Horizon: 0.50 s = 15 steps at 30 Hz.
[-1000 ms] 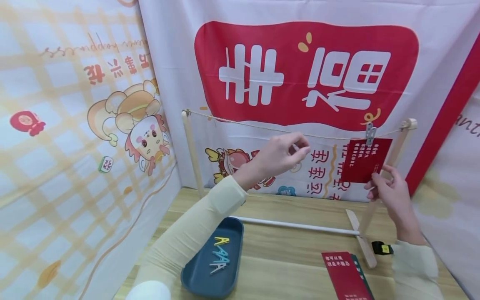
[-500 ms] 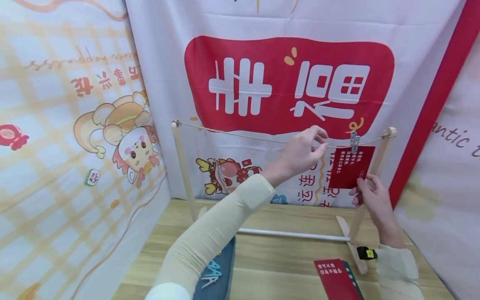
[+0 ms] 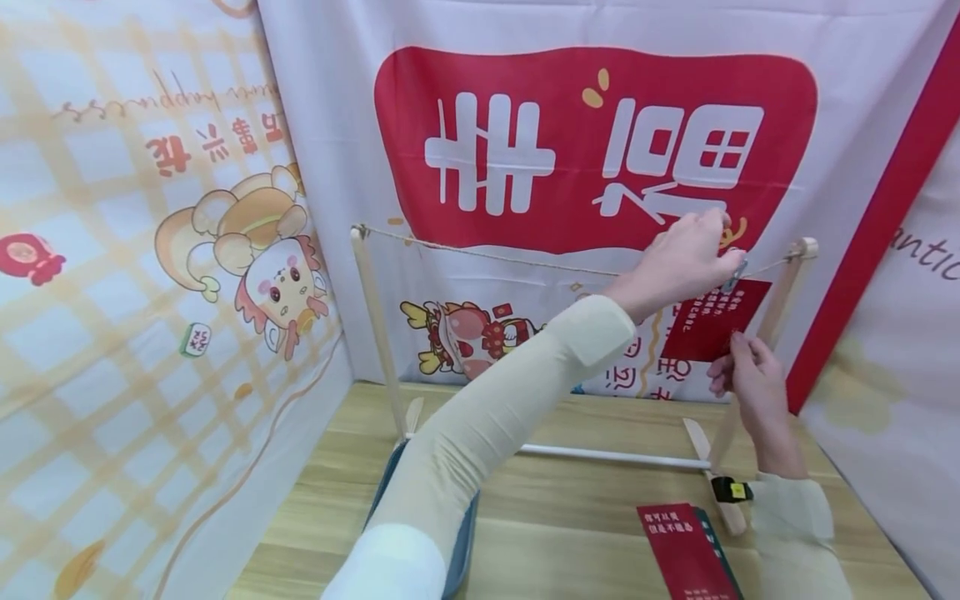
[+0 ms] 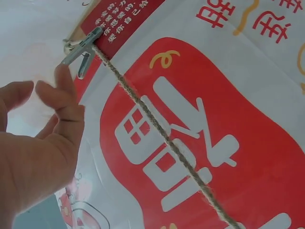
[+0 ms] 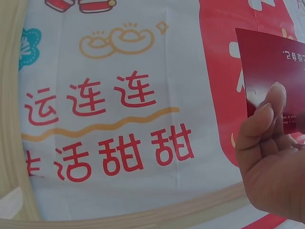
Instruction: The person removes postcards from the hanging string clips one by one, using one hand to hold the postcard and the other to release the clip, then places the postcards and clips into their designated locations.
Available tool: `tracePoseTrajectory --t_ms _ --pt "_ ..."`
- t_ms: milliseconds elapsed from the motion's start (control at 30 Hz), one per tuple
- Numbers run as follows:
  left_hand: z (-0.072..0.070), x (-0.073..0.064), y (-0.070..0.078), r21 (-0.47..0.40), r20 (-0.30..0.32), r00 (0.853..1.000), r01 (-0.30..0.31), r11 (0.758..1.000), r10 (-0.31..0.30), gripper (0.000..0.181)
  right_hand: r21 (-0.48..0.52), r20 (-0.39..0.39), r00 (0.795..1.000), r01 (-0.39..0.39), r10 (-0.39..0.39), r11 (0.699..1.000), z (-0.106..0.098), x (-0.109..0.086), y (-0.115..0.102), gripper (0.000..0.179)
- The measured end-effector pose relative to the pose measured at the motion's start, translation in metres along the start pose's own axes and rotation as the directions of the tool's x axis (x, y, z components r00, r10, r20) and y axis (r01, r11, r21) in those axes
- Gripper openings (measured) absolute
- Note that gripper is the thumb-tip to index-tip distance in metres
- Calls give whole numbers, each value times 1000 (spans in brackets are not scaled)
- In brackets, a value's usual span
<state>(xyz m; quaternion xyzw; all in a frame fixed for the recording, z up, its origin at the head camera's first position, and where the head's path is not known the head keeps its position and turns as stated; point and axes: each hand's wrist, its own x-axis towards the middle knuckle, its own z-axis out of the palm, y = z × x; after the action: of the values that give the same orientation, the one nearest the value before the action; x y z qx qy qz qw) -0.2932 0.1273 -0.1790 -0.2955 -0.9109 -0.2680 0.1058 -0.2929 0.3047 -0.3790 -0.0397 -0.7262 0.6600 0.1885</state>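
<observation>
A red card (image 3: pixel 712 329) with white writing hangs from a twine line (image 4: pixel 159 129) by a grey clothespin (image 4: pixel 85 51). My left hand (image 3: pixel 678 262) has reached the clothespin in the head view. The left wrist view shows one fingertip right at the clothespin's handle end, while the thumb stands apart and nothing is pinched between them. Low on the card, my right hand (image 3: pixel 757 387) pinches its lower right corner between thumb and fingers. Close up in the right wrist view, the card (image 5: pixel 267 62) stands above the right fingertips (image 5: pixel 276 93).
The line runs between two wooden posts (image 3: pixel 378 333) joined low down by a white rod (image 3: pixel 615 455). A blue tray (image 3: pixel 465 542) lies partly hidden under my left sleeve. More cards (image 3: pixel 686 550), red over green, lie on the wooden table (image 3: pixel 555 533). Printed cloth hangs behind.
My left hand has moved right along the line to the clothespin, and the left forearm now covers more of the tray. The right hand stays at the card's lower corner.
</observation>
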Motion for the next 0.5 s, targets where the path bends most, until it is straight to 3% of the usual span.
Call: tracePoseTrajectory --t_ms 133,233,500 --pt "0 8 9 74 67 996 62 995 -67 38 27 6 1000 -7 7 1000 2 3 -1 40" --pt "3 14 11 83 91 990 97 992 -104 36 17 -4 1000 -8 8 1000 1 3 -1 41" --pt "19 15 9 -44 91 983 161 986 -157 21 59 20 1000 -17 15 998 2 0 -1 47"
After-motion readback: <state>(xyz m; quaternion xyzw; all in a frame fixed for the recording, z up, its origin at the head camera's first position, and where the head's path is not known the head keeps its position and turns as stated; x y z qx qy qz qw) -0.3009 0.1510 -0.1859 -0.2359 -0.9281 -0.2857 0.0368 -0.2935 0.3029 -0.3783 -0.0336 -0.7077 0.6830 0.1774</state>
